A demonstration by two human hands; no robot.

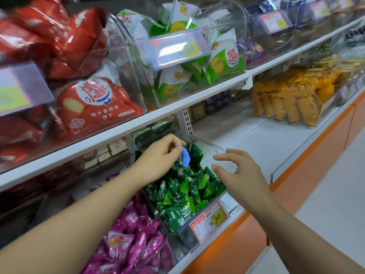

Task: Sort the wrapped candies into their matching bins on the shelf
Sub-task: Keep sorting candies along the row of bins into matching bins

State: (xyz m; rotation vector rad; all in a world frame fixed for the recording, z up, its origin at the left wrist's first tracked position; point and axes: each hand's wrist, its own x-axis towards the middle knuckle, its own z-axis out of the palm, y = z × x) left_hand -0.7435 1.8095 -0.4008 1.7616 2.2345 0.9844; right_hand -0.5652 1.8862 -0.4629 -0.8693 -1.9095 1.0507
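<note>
Pinching small blue wrapped candy (pixel 184 158) by its wrapper edge, left hand (pixel 160 155) hangs over clear plastic bin (pixel 220 150) of green wrapped candies (pixel 183 191); right hand (pixel 237 172) spread, possibly touching bin rim. Thin pinch may slip, dropping blue among green

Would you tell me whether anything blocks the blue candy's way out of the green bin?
Nothing visible does. The left hand pinches the blue candy above the green candies, and the clear lid is raised, near the right hand.
</note>
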